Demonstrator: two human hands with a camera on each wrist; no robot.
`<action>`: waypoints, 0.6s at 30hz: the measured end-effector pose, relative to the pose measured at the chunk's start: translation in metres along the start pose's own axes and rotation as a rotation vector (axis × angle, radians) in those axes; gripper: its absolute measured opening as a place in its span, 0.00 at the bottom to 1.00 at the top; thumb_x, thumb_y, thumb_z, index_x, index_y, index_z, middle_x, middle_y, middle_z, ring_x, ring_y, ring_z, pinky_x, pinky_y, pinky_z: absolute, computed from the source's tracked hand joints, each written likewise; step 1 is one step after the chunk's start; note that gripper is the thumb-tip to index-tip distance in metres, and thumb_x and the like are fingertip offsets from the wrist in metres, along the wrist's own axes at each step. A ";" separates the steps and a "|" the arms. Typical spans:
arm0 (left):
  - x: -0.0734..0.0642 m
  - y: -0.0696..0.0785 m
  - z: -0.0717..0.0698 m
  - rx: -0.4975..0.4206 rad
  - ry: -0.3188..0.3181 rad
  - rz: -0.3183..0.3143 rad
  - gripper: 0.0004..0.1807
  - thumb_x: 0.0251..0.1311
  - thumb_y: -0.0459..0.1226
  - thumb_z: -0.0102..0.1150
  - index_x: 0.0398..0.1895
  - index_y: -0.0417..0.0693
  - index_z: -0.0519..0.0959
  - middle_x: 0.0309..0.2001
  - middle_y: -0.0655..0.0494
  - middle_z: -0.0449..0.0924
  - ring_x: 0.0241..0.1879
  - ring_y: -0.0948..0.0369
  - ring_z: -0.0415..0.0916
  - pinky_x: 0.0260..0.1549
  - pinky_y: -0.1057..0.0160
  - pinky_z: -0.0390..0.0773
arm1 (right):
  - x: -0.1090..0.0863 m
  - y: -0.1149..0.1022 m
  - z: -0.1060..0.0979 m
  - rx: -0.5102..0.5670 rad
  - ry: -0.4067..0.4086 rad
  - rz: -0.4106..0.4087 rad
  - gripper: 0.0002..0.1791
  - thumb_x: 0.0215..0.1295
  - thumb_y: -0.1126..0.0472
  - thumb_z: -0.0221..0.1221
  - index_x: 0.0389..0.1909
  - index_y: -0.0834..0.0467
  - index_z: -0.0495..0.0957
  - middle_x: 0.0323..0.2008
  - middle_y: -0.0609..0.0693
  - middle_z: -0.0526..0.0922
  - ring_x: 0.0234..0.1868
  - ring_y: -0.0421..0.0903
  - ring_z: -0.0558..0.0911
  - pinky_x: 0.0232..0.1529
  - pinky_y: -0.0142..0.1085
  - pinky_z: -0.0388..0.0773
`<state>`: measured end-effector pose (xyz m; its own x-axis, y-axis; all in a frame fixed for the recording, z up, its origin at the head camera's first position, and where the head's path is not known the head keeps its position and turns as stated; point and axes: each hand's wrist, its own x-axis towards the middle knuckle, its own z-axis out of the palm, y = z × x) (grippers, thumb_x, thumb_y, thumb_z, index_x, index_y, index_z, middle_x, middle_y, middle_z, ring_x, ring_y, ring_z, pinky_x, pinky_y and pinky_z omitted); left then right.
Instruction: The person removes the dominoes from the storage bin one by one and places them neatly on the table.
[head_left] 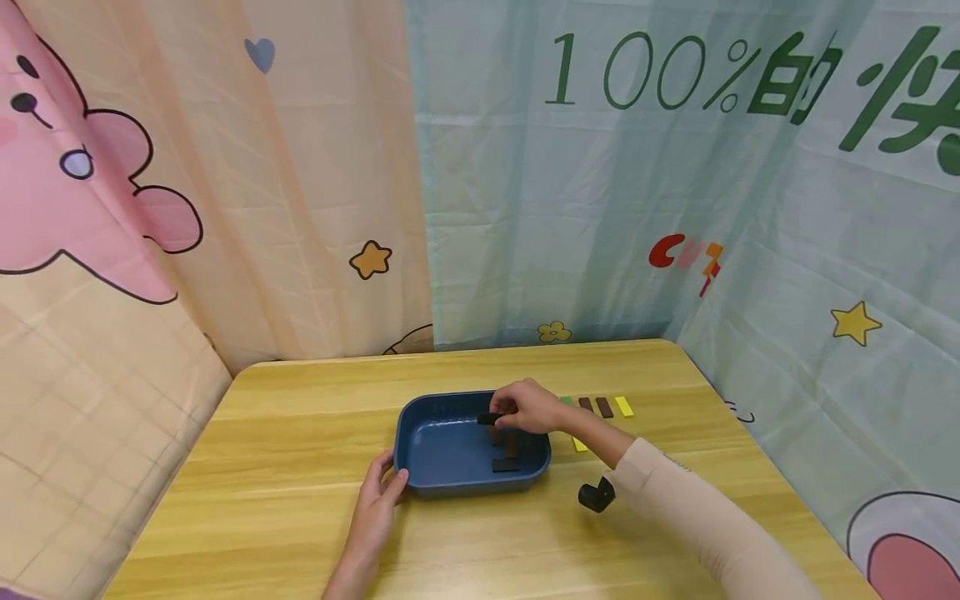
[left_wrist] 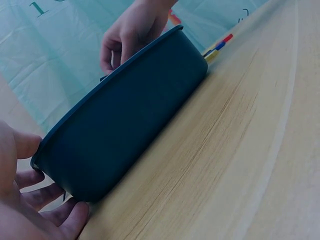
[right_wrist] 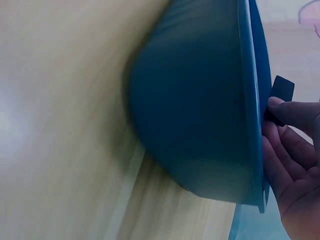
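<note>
A blue rectangular basin (head_left: pixel 465 483) sits on the wooden table. At its left end my left hand (head_left: pixel 377 493) holds the near corner, thumb at the front and fingers along the side wall. My right hand (head_left: pixel 528 406) reaches over the right part of the basin, pinching a small flat black block (right_wrist: pixel 282 95) between thumb and fingers. Inside, at the right end, lie another black block (head_left: pixel 506 465) and brown blocks (head_left: pixel 512 448), partly hidden under the right hand.
Right of the basin, a row holds a green block (head_left: pixel 567 400), two brown blocks (head_left: pixel 604 407) and a yellow block (head_left: pixel 624 407). Another yellow block (head_left: pixel 580 445) shows beside the right forearm. A black bent object (head_left: pixel 596 496) is by the sleeve. Printed curtains (head_left: pixel 555 208) surround the table.
</note>
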<state>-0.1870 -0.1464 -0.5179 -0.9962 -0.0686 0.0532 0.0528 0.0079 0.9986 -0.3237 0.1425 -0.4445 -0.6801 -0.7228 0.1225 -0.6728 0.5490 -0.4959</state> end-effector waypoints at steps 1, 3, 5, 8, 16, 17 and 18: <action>0.000 0.000 0.000 0.001 0.001 0.001 0.24 0.80 0.30 0.45 0.74 0.30 0.60 0.73 0.29 0.59 0.69 0.36 0.65 0.52 0.60 0.76 | -0.003 0.000 0.000 0.016 0.018 0.006 0.03 0.67 0.64 0.69 0.38 0.56 0.84 0.32 0.40 0.84 0.33 0.37 0.81 0.40 0.34 0.80; -0.002 0.000 -0.001 0.007 0.004 0.006 0.24 0.80 0.30 0.45 0.74 0.29 0.60 0.73 0.28 0.59 0.69 0.35 0.65 0.52 0.59 0.76 | -0.008 0.001 0.001 0.041 0.048 0.022 0.03 0.68 0.64 0.69 0.38 0.56 0.84 0.32 0.40 0.84 0.34 0.37 0.81 0.40 0.35 0.80; 0.000 0.001 0.000 0.009 0.003 0.009 0.24 0.80 0.30 0.45 0.74 0.29 0.60 0.73 0.28 0.59 0.69 0.34 0.65 0.52 0.58 0.76 | -0.013 0.001 0.000 0.058 0.079 0.043 0.03 0.68 0.63 0.69 0.39 0.56 0.84 0.33 0.40 0.84 0.35 0.37 0.82 0.41 0.35 0.80; 0.000 0.001 0.000 0.015 0.004 0.007 0.24 0.80 0.30 0.44 0.74 0.29 0.59 0.73 0.28 0.58 0.69 0.34 0.64 0.52 0.59 0.76 | -0.019 0.000 -0.001 0.080 0.114 0.058 0.04 0.69 0.63 0.68 0.41 0.57 0.83 0.35 0.41 0.84 0.37 0.38 0.82 0.42 0.37 0.81; -0.001 0.002 -0.001 0.014 0.001 0.012 0.24 0.80 0.30 0.44 0.74 0.29 0.59 0.73 0.28 0.58 0.69 0.34 0.64 0.50 0.61 0.76 | -0.031 0.002 0.001 0.139 0.162 0.085 0.04 0.70 0.63 0.67 0.42 0.57 0.82 0.35 0.41 0.83 0.36 0.38 0.82 0.41 0.36 0.81; -0.001 0.002 0.000 0.013 0.003 0.006 0.24 0.80 0.30 0.44 0.74 0.29 0.59 0.73 0.28 0.58 0.69 0.35 0.64 0.51 0.61 0.76 | -0.032 0.002 0.002 0.149 0.167 0.083 0.04 0.70 0.64 0.67 0.42 0.58 0.82 0.35 0.42 0.83 0.36 0.39 0.82 0.40 0.37 0.81; -0.001 0.002 0.000 0.015 0.003 0.005 0.24 0.80 0.30 0.44 0.74 0.29 0.59 0.73 0.28 0.58 0.70 0.35 0.64 0.51 0.60 0.76 | -0.033 0.003 0.002 0.155 0.170 0.088 0.04 0.70 0.64 0.67 0.42 0.58 0.82 0.35 0.42 0.83 0.36 0.39 0.82 0.40 0.36 0.81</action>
<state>-0.1861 -0.1467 -0.5158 -0.9957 -0.0718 0.0582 0.0567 0.0229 0.9981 -0.3027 0.1678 -0.4517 -0.7823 -0.5866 0.2096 -0.5649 0.5261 -0.6357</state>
